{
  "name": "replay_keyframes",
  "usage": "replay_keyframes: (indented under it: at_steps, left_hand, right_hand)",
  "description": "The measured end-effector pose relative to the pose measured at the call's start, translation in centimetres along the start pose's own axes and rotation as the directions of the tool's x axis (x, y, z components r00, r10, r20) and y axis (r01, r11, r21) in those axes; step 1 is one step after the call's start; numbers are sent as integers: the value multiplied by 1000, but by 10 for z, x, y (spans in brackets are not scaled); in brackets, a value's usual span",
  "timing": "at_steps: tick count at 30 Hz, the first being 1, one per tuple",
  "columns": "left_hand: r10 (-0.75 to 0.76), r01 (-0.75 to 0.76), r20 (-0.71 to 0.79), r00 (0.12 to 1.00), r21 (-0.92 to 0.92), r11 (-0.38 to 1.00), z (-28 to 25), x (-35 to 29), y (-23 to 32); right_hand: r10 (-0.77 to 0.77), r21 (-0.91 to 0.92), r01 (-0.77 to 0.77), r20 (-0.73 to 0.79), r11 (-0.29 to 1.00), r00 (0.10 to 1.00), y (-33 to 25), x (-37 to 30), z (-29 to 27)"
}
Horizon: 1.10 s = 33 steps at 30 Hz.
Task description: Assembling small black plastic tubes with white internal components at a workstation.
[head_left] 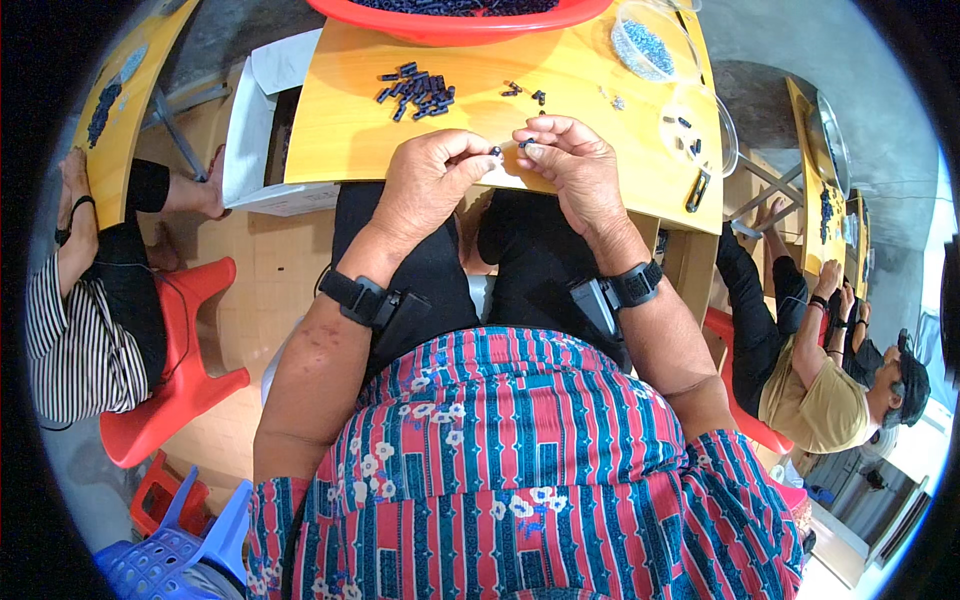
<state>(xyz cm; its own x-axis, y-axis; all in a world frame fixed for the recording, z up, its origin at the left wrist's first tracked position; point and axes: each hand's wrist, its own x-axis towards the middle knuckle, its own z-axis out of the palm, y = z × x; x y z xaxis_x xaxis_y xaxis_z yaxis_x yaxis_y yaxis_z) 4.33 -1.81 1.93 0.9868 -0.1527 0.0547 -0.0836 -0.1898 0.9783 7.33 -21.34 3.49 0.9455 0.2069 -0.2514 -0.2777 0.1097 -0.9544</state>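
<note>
Both my hands are raised over the near edge of the yellow table, close together. My left hand (430, 180) pinches a small dark cylindrical part (496, 152) between thumb and forefinger, its rounded end showing. Just across from it, my right hand (578, 172) holds a tiny dark blue piece (526, 143) in its fingertips; its exact kind is too small to make out. A gap separates the two pieces. Beyond the left hand lies a pile of short dark cylindrical parts (425, 97). A few small dark pieces (513, 89) sit beyond the right hand.
A red basin (460, 32) of dark parts stands at the table's far edge. To its right are a clear bowl (645, 45) with light blue bits and a clear round lid (728, 140). A black tool (697, 191) lies at the right edge. Other people sit on both sides.
</note>
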Motion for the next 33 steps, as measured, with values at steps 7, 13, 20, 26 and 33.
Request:
replay_keyframes:
  at_steps: [7,13,20,26,33]
  left_hand:
    - [47,-47,2,999,25,999,1,0,-2]
    - [41,-42,12,999,71,997,0,-1,2]
    - [84,-85,12,996,88,992,-1,0,0]
    - [68,-70,21,997,103,992,-1,0,-1]
    - [86,-88,19,996,109,990,0,1,-1]
  right_hand:
    - [-10,39,9,32,999,999,4,1,1]
    - [-50,-39,51,43,998,998,1,-3,8]
    - [-142,-170,155,86,973,986,-2,-2,13]
    - [-168,-208,192,125,959,978,-4,-2,15]
    - [-214,-246,242,137,938,967,-2,0,13]
